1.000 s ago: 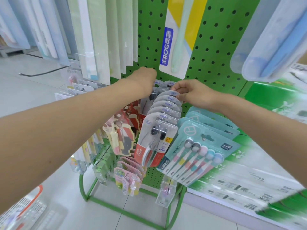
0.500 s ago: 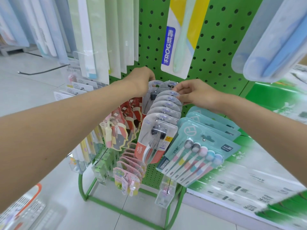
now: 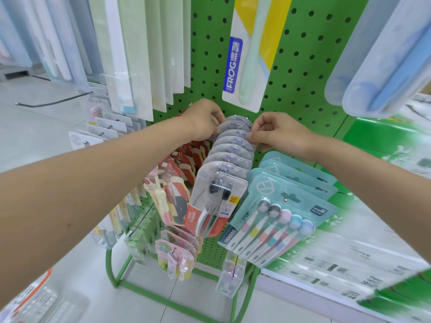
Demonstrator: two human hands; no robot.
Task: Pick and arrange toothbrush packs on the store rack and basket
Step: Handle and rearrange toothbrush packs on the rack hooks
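A row of grey-topped Colgate toothbrush packs (image 3: 219, 199) hangs on a hook of the green pegboard rack (image 3: 300, 66). My left hand (image 3: 203, 120) grips the left edge of the rearmost packs near the board. From the right, my right hand (image 3: 277, 134) pinches the top edges of the same packs between thumb and fingers. Teal packs of several round-headed toothbrushes (image 3: 279, 213) hang just right of that row. The basket (image 3: 35, 297) shows blurred at the bottom left corner.
Red-and-cream packs (image 3: 172, 194) and pink children's packs (image 3: 177, 250) hang left and below. Tall white and green packs (image 3: 130, 54) hang at upper left, a FROG pack (image 3: 251, 50) above the hands, blue cases (image 3: 384, 54) upper right. A bare hook (image 3: 53, 102) juts left.
My right hand has slid slightly back along the pack tops toward the board. My left hand stays at the rear packs. The view has shifted a little.
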